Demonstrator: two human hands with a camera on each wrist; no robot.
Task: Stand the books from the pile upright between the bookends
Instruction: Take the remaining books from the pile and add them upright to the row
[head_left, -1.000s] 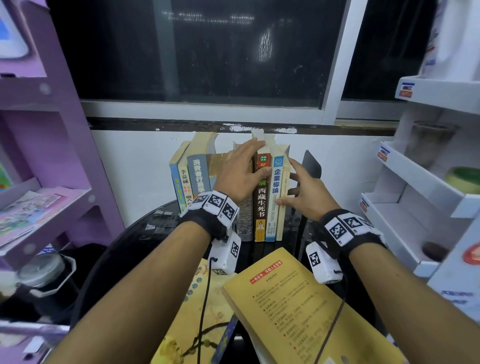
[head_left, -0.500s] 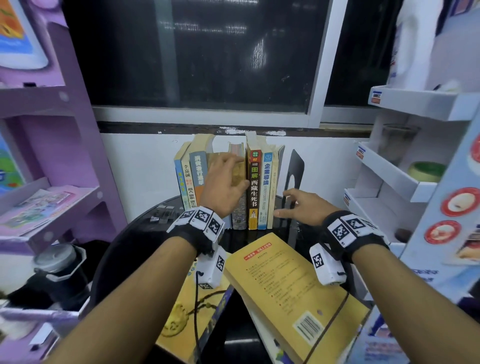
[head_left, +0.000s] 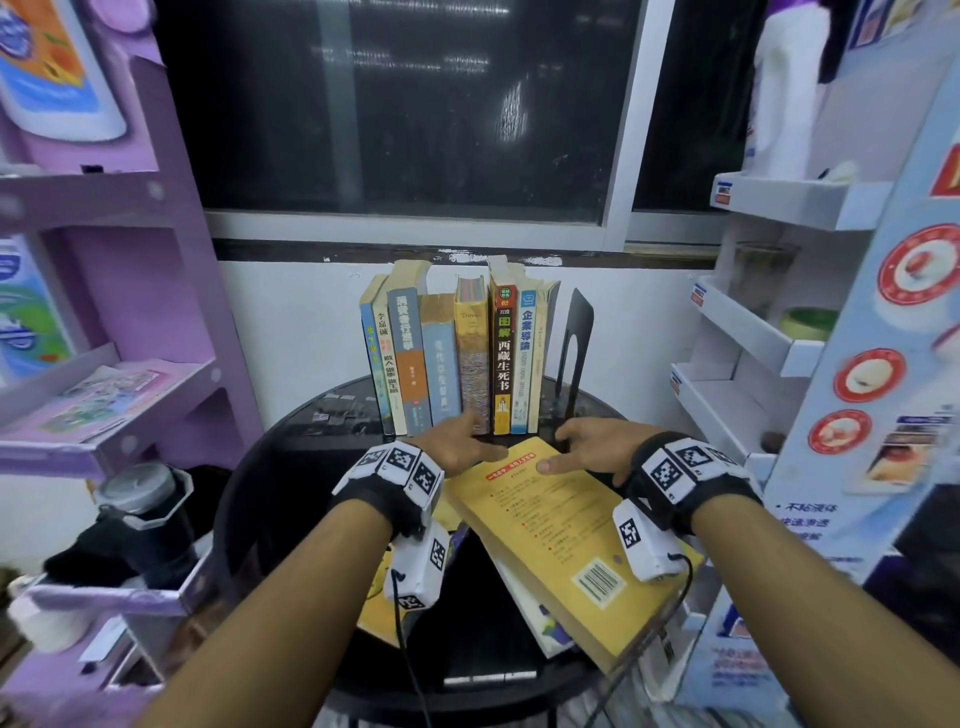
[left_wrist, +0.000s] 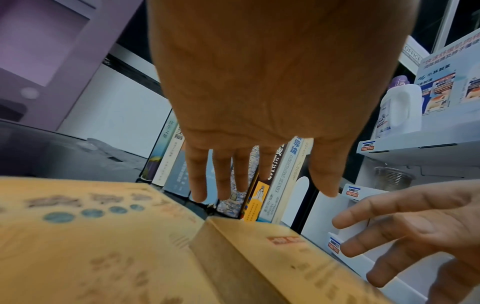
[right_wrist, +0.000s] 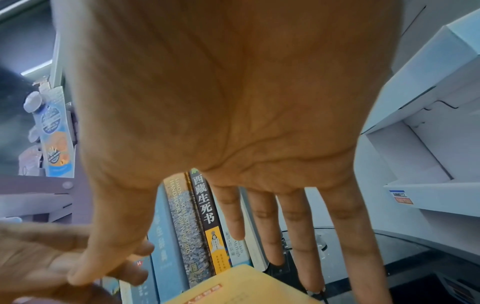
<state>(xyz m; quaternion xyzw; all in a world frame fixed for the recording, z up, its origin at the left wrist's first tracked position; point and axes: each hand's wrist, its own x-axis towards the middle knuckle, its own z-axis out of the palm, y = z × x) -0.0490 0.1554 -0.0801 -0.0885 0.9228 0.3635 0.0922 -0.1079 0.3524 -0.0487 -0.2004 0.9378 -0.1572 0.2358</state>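
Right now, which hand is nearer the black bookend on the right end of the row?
Right. The right hand sits just below the black bookend, at its base. The left hand is further over, below the middle of the standing books.

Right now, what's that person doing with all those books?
A person is tidying books. Several books already stand upright in a row beside a black bookend on the round black table. Both hands, left hand and right hand, are open and reaching for the far end of the yellow book lying on top of the pile. It isn't lifted yet.
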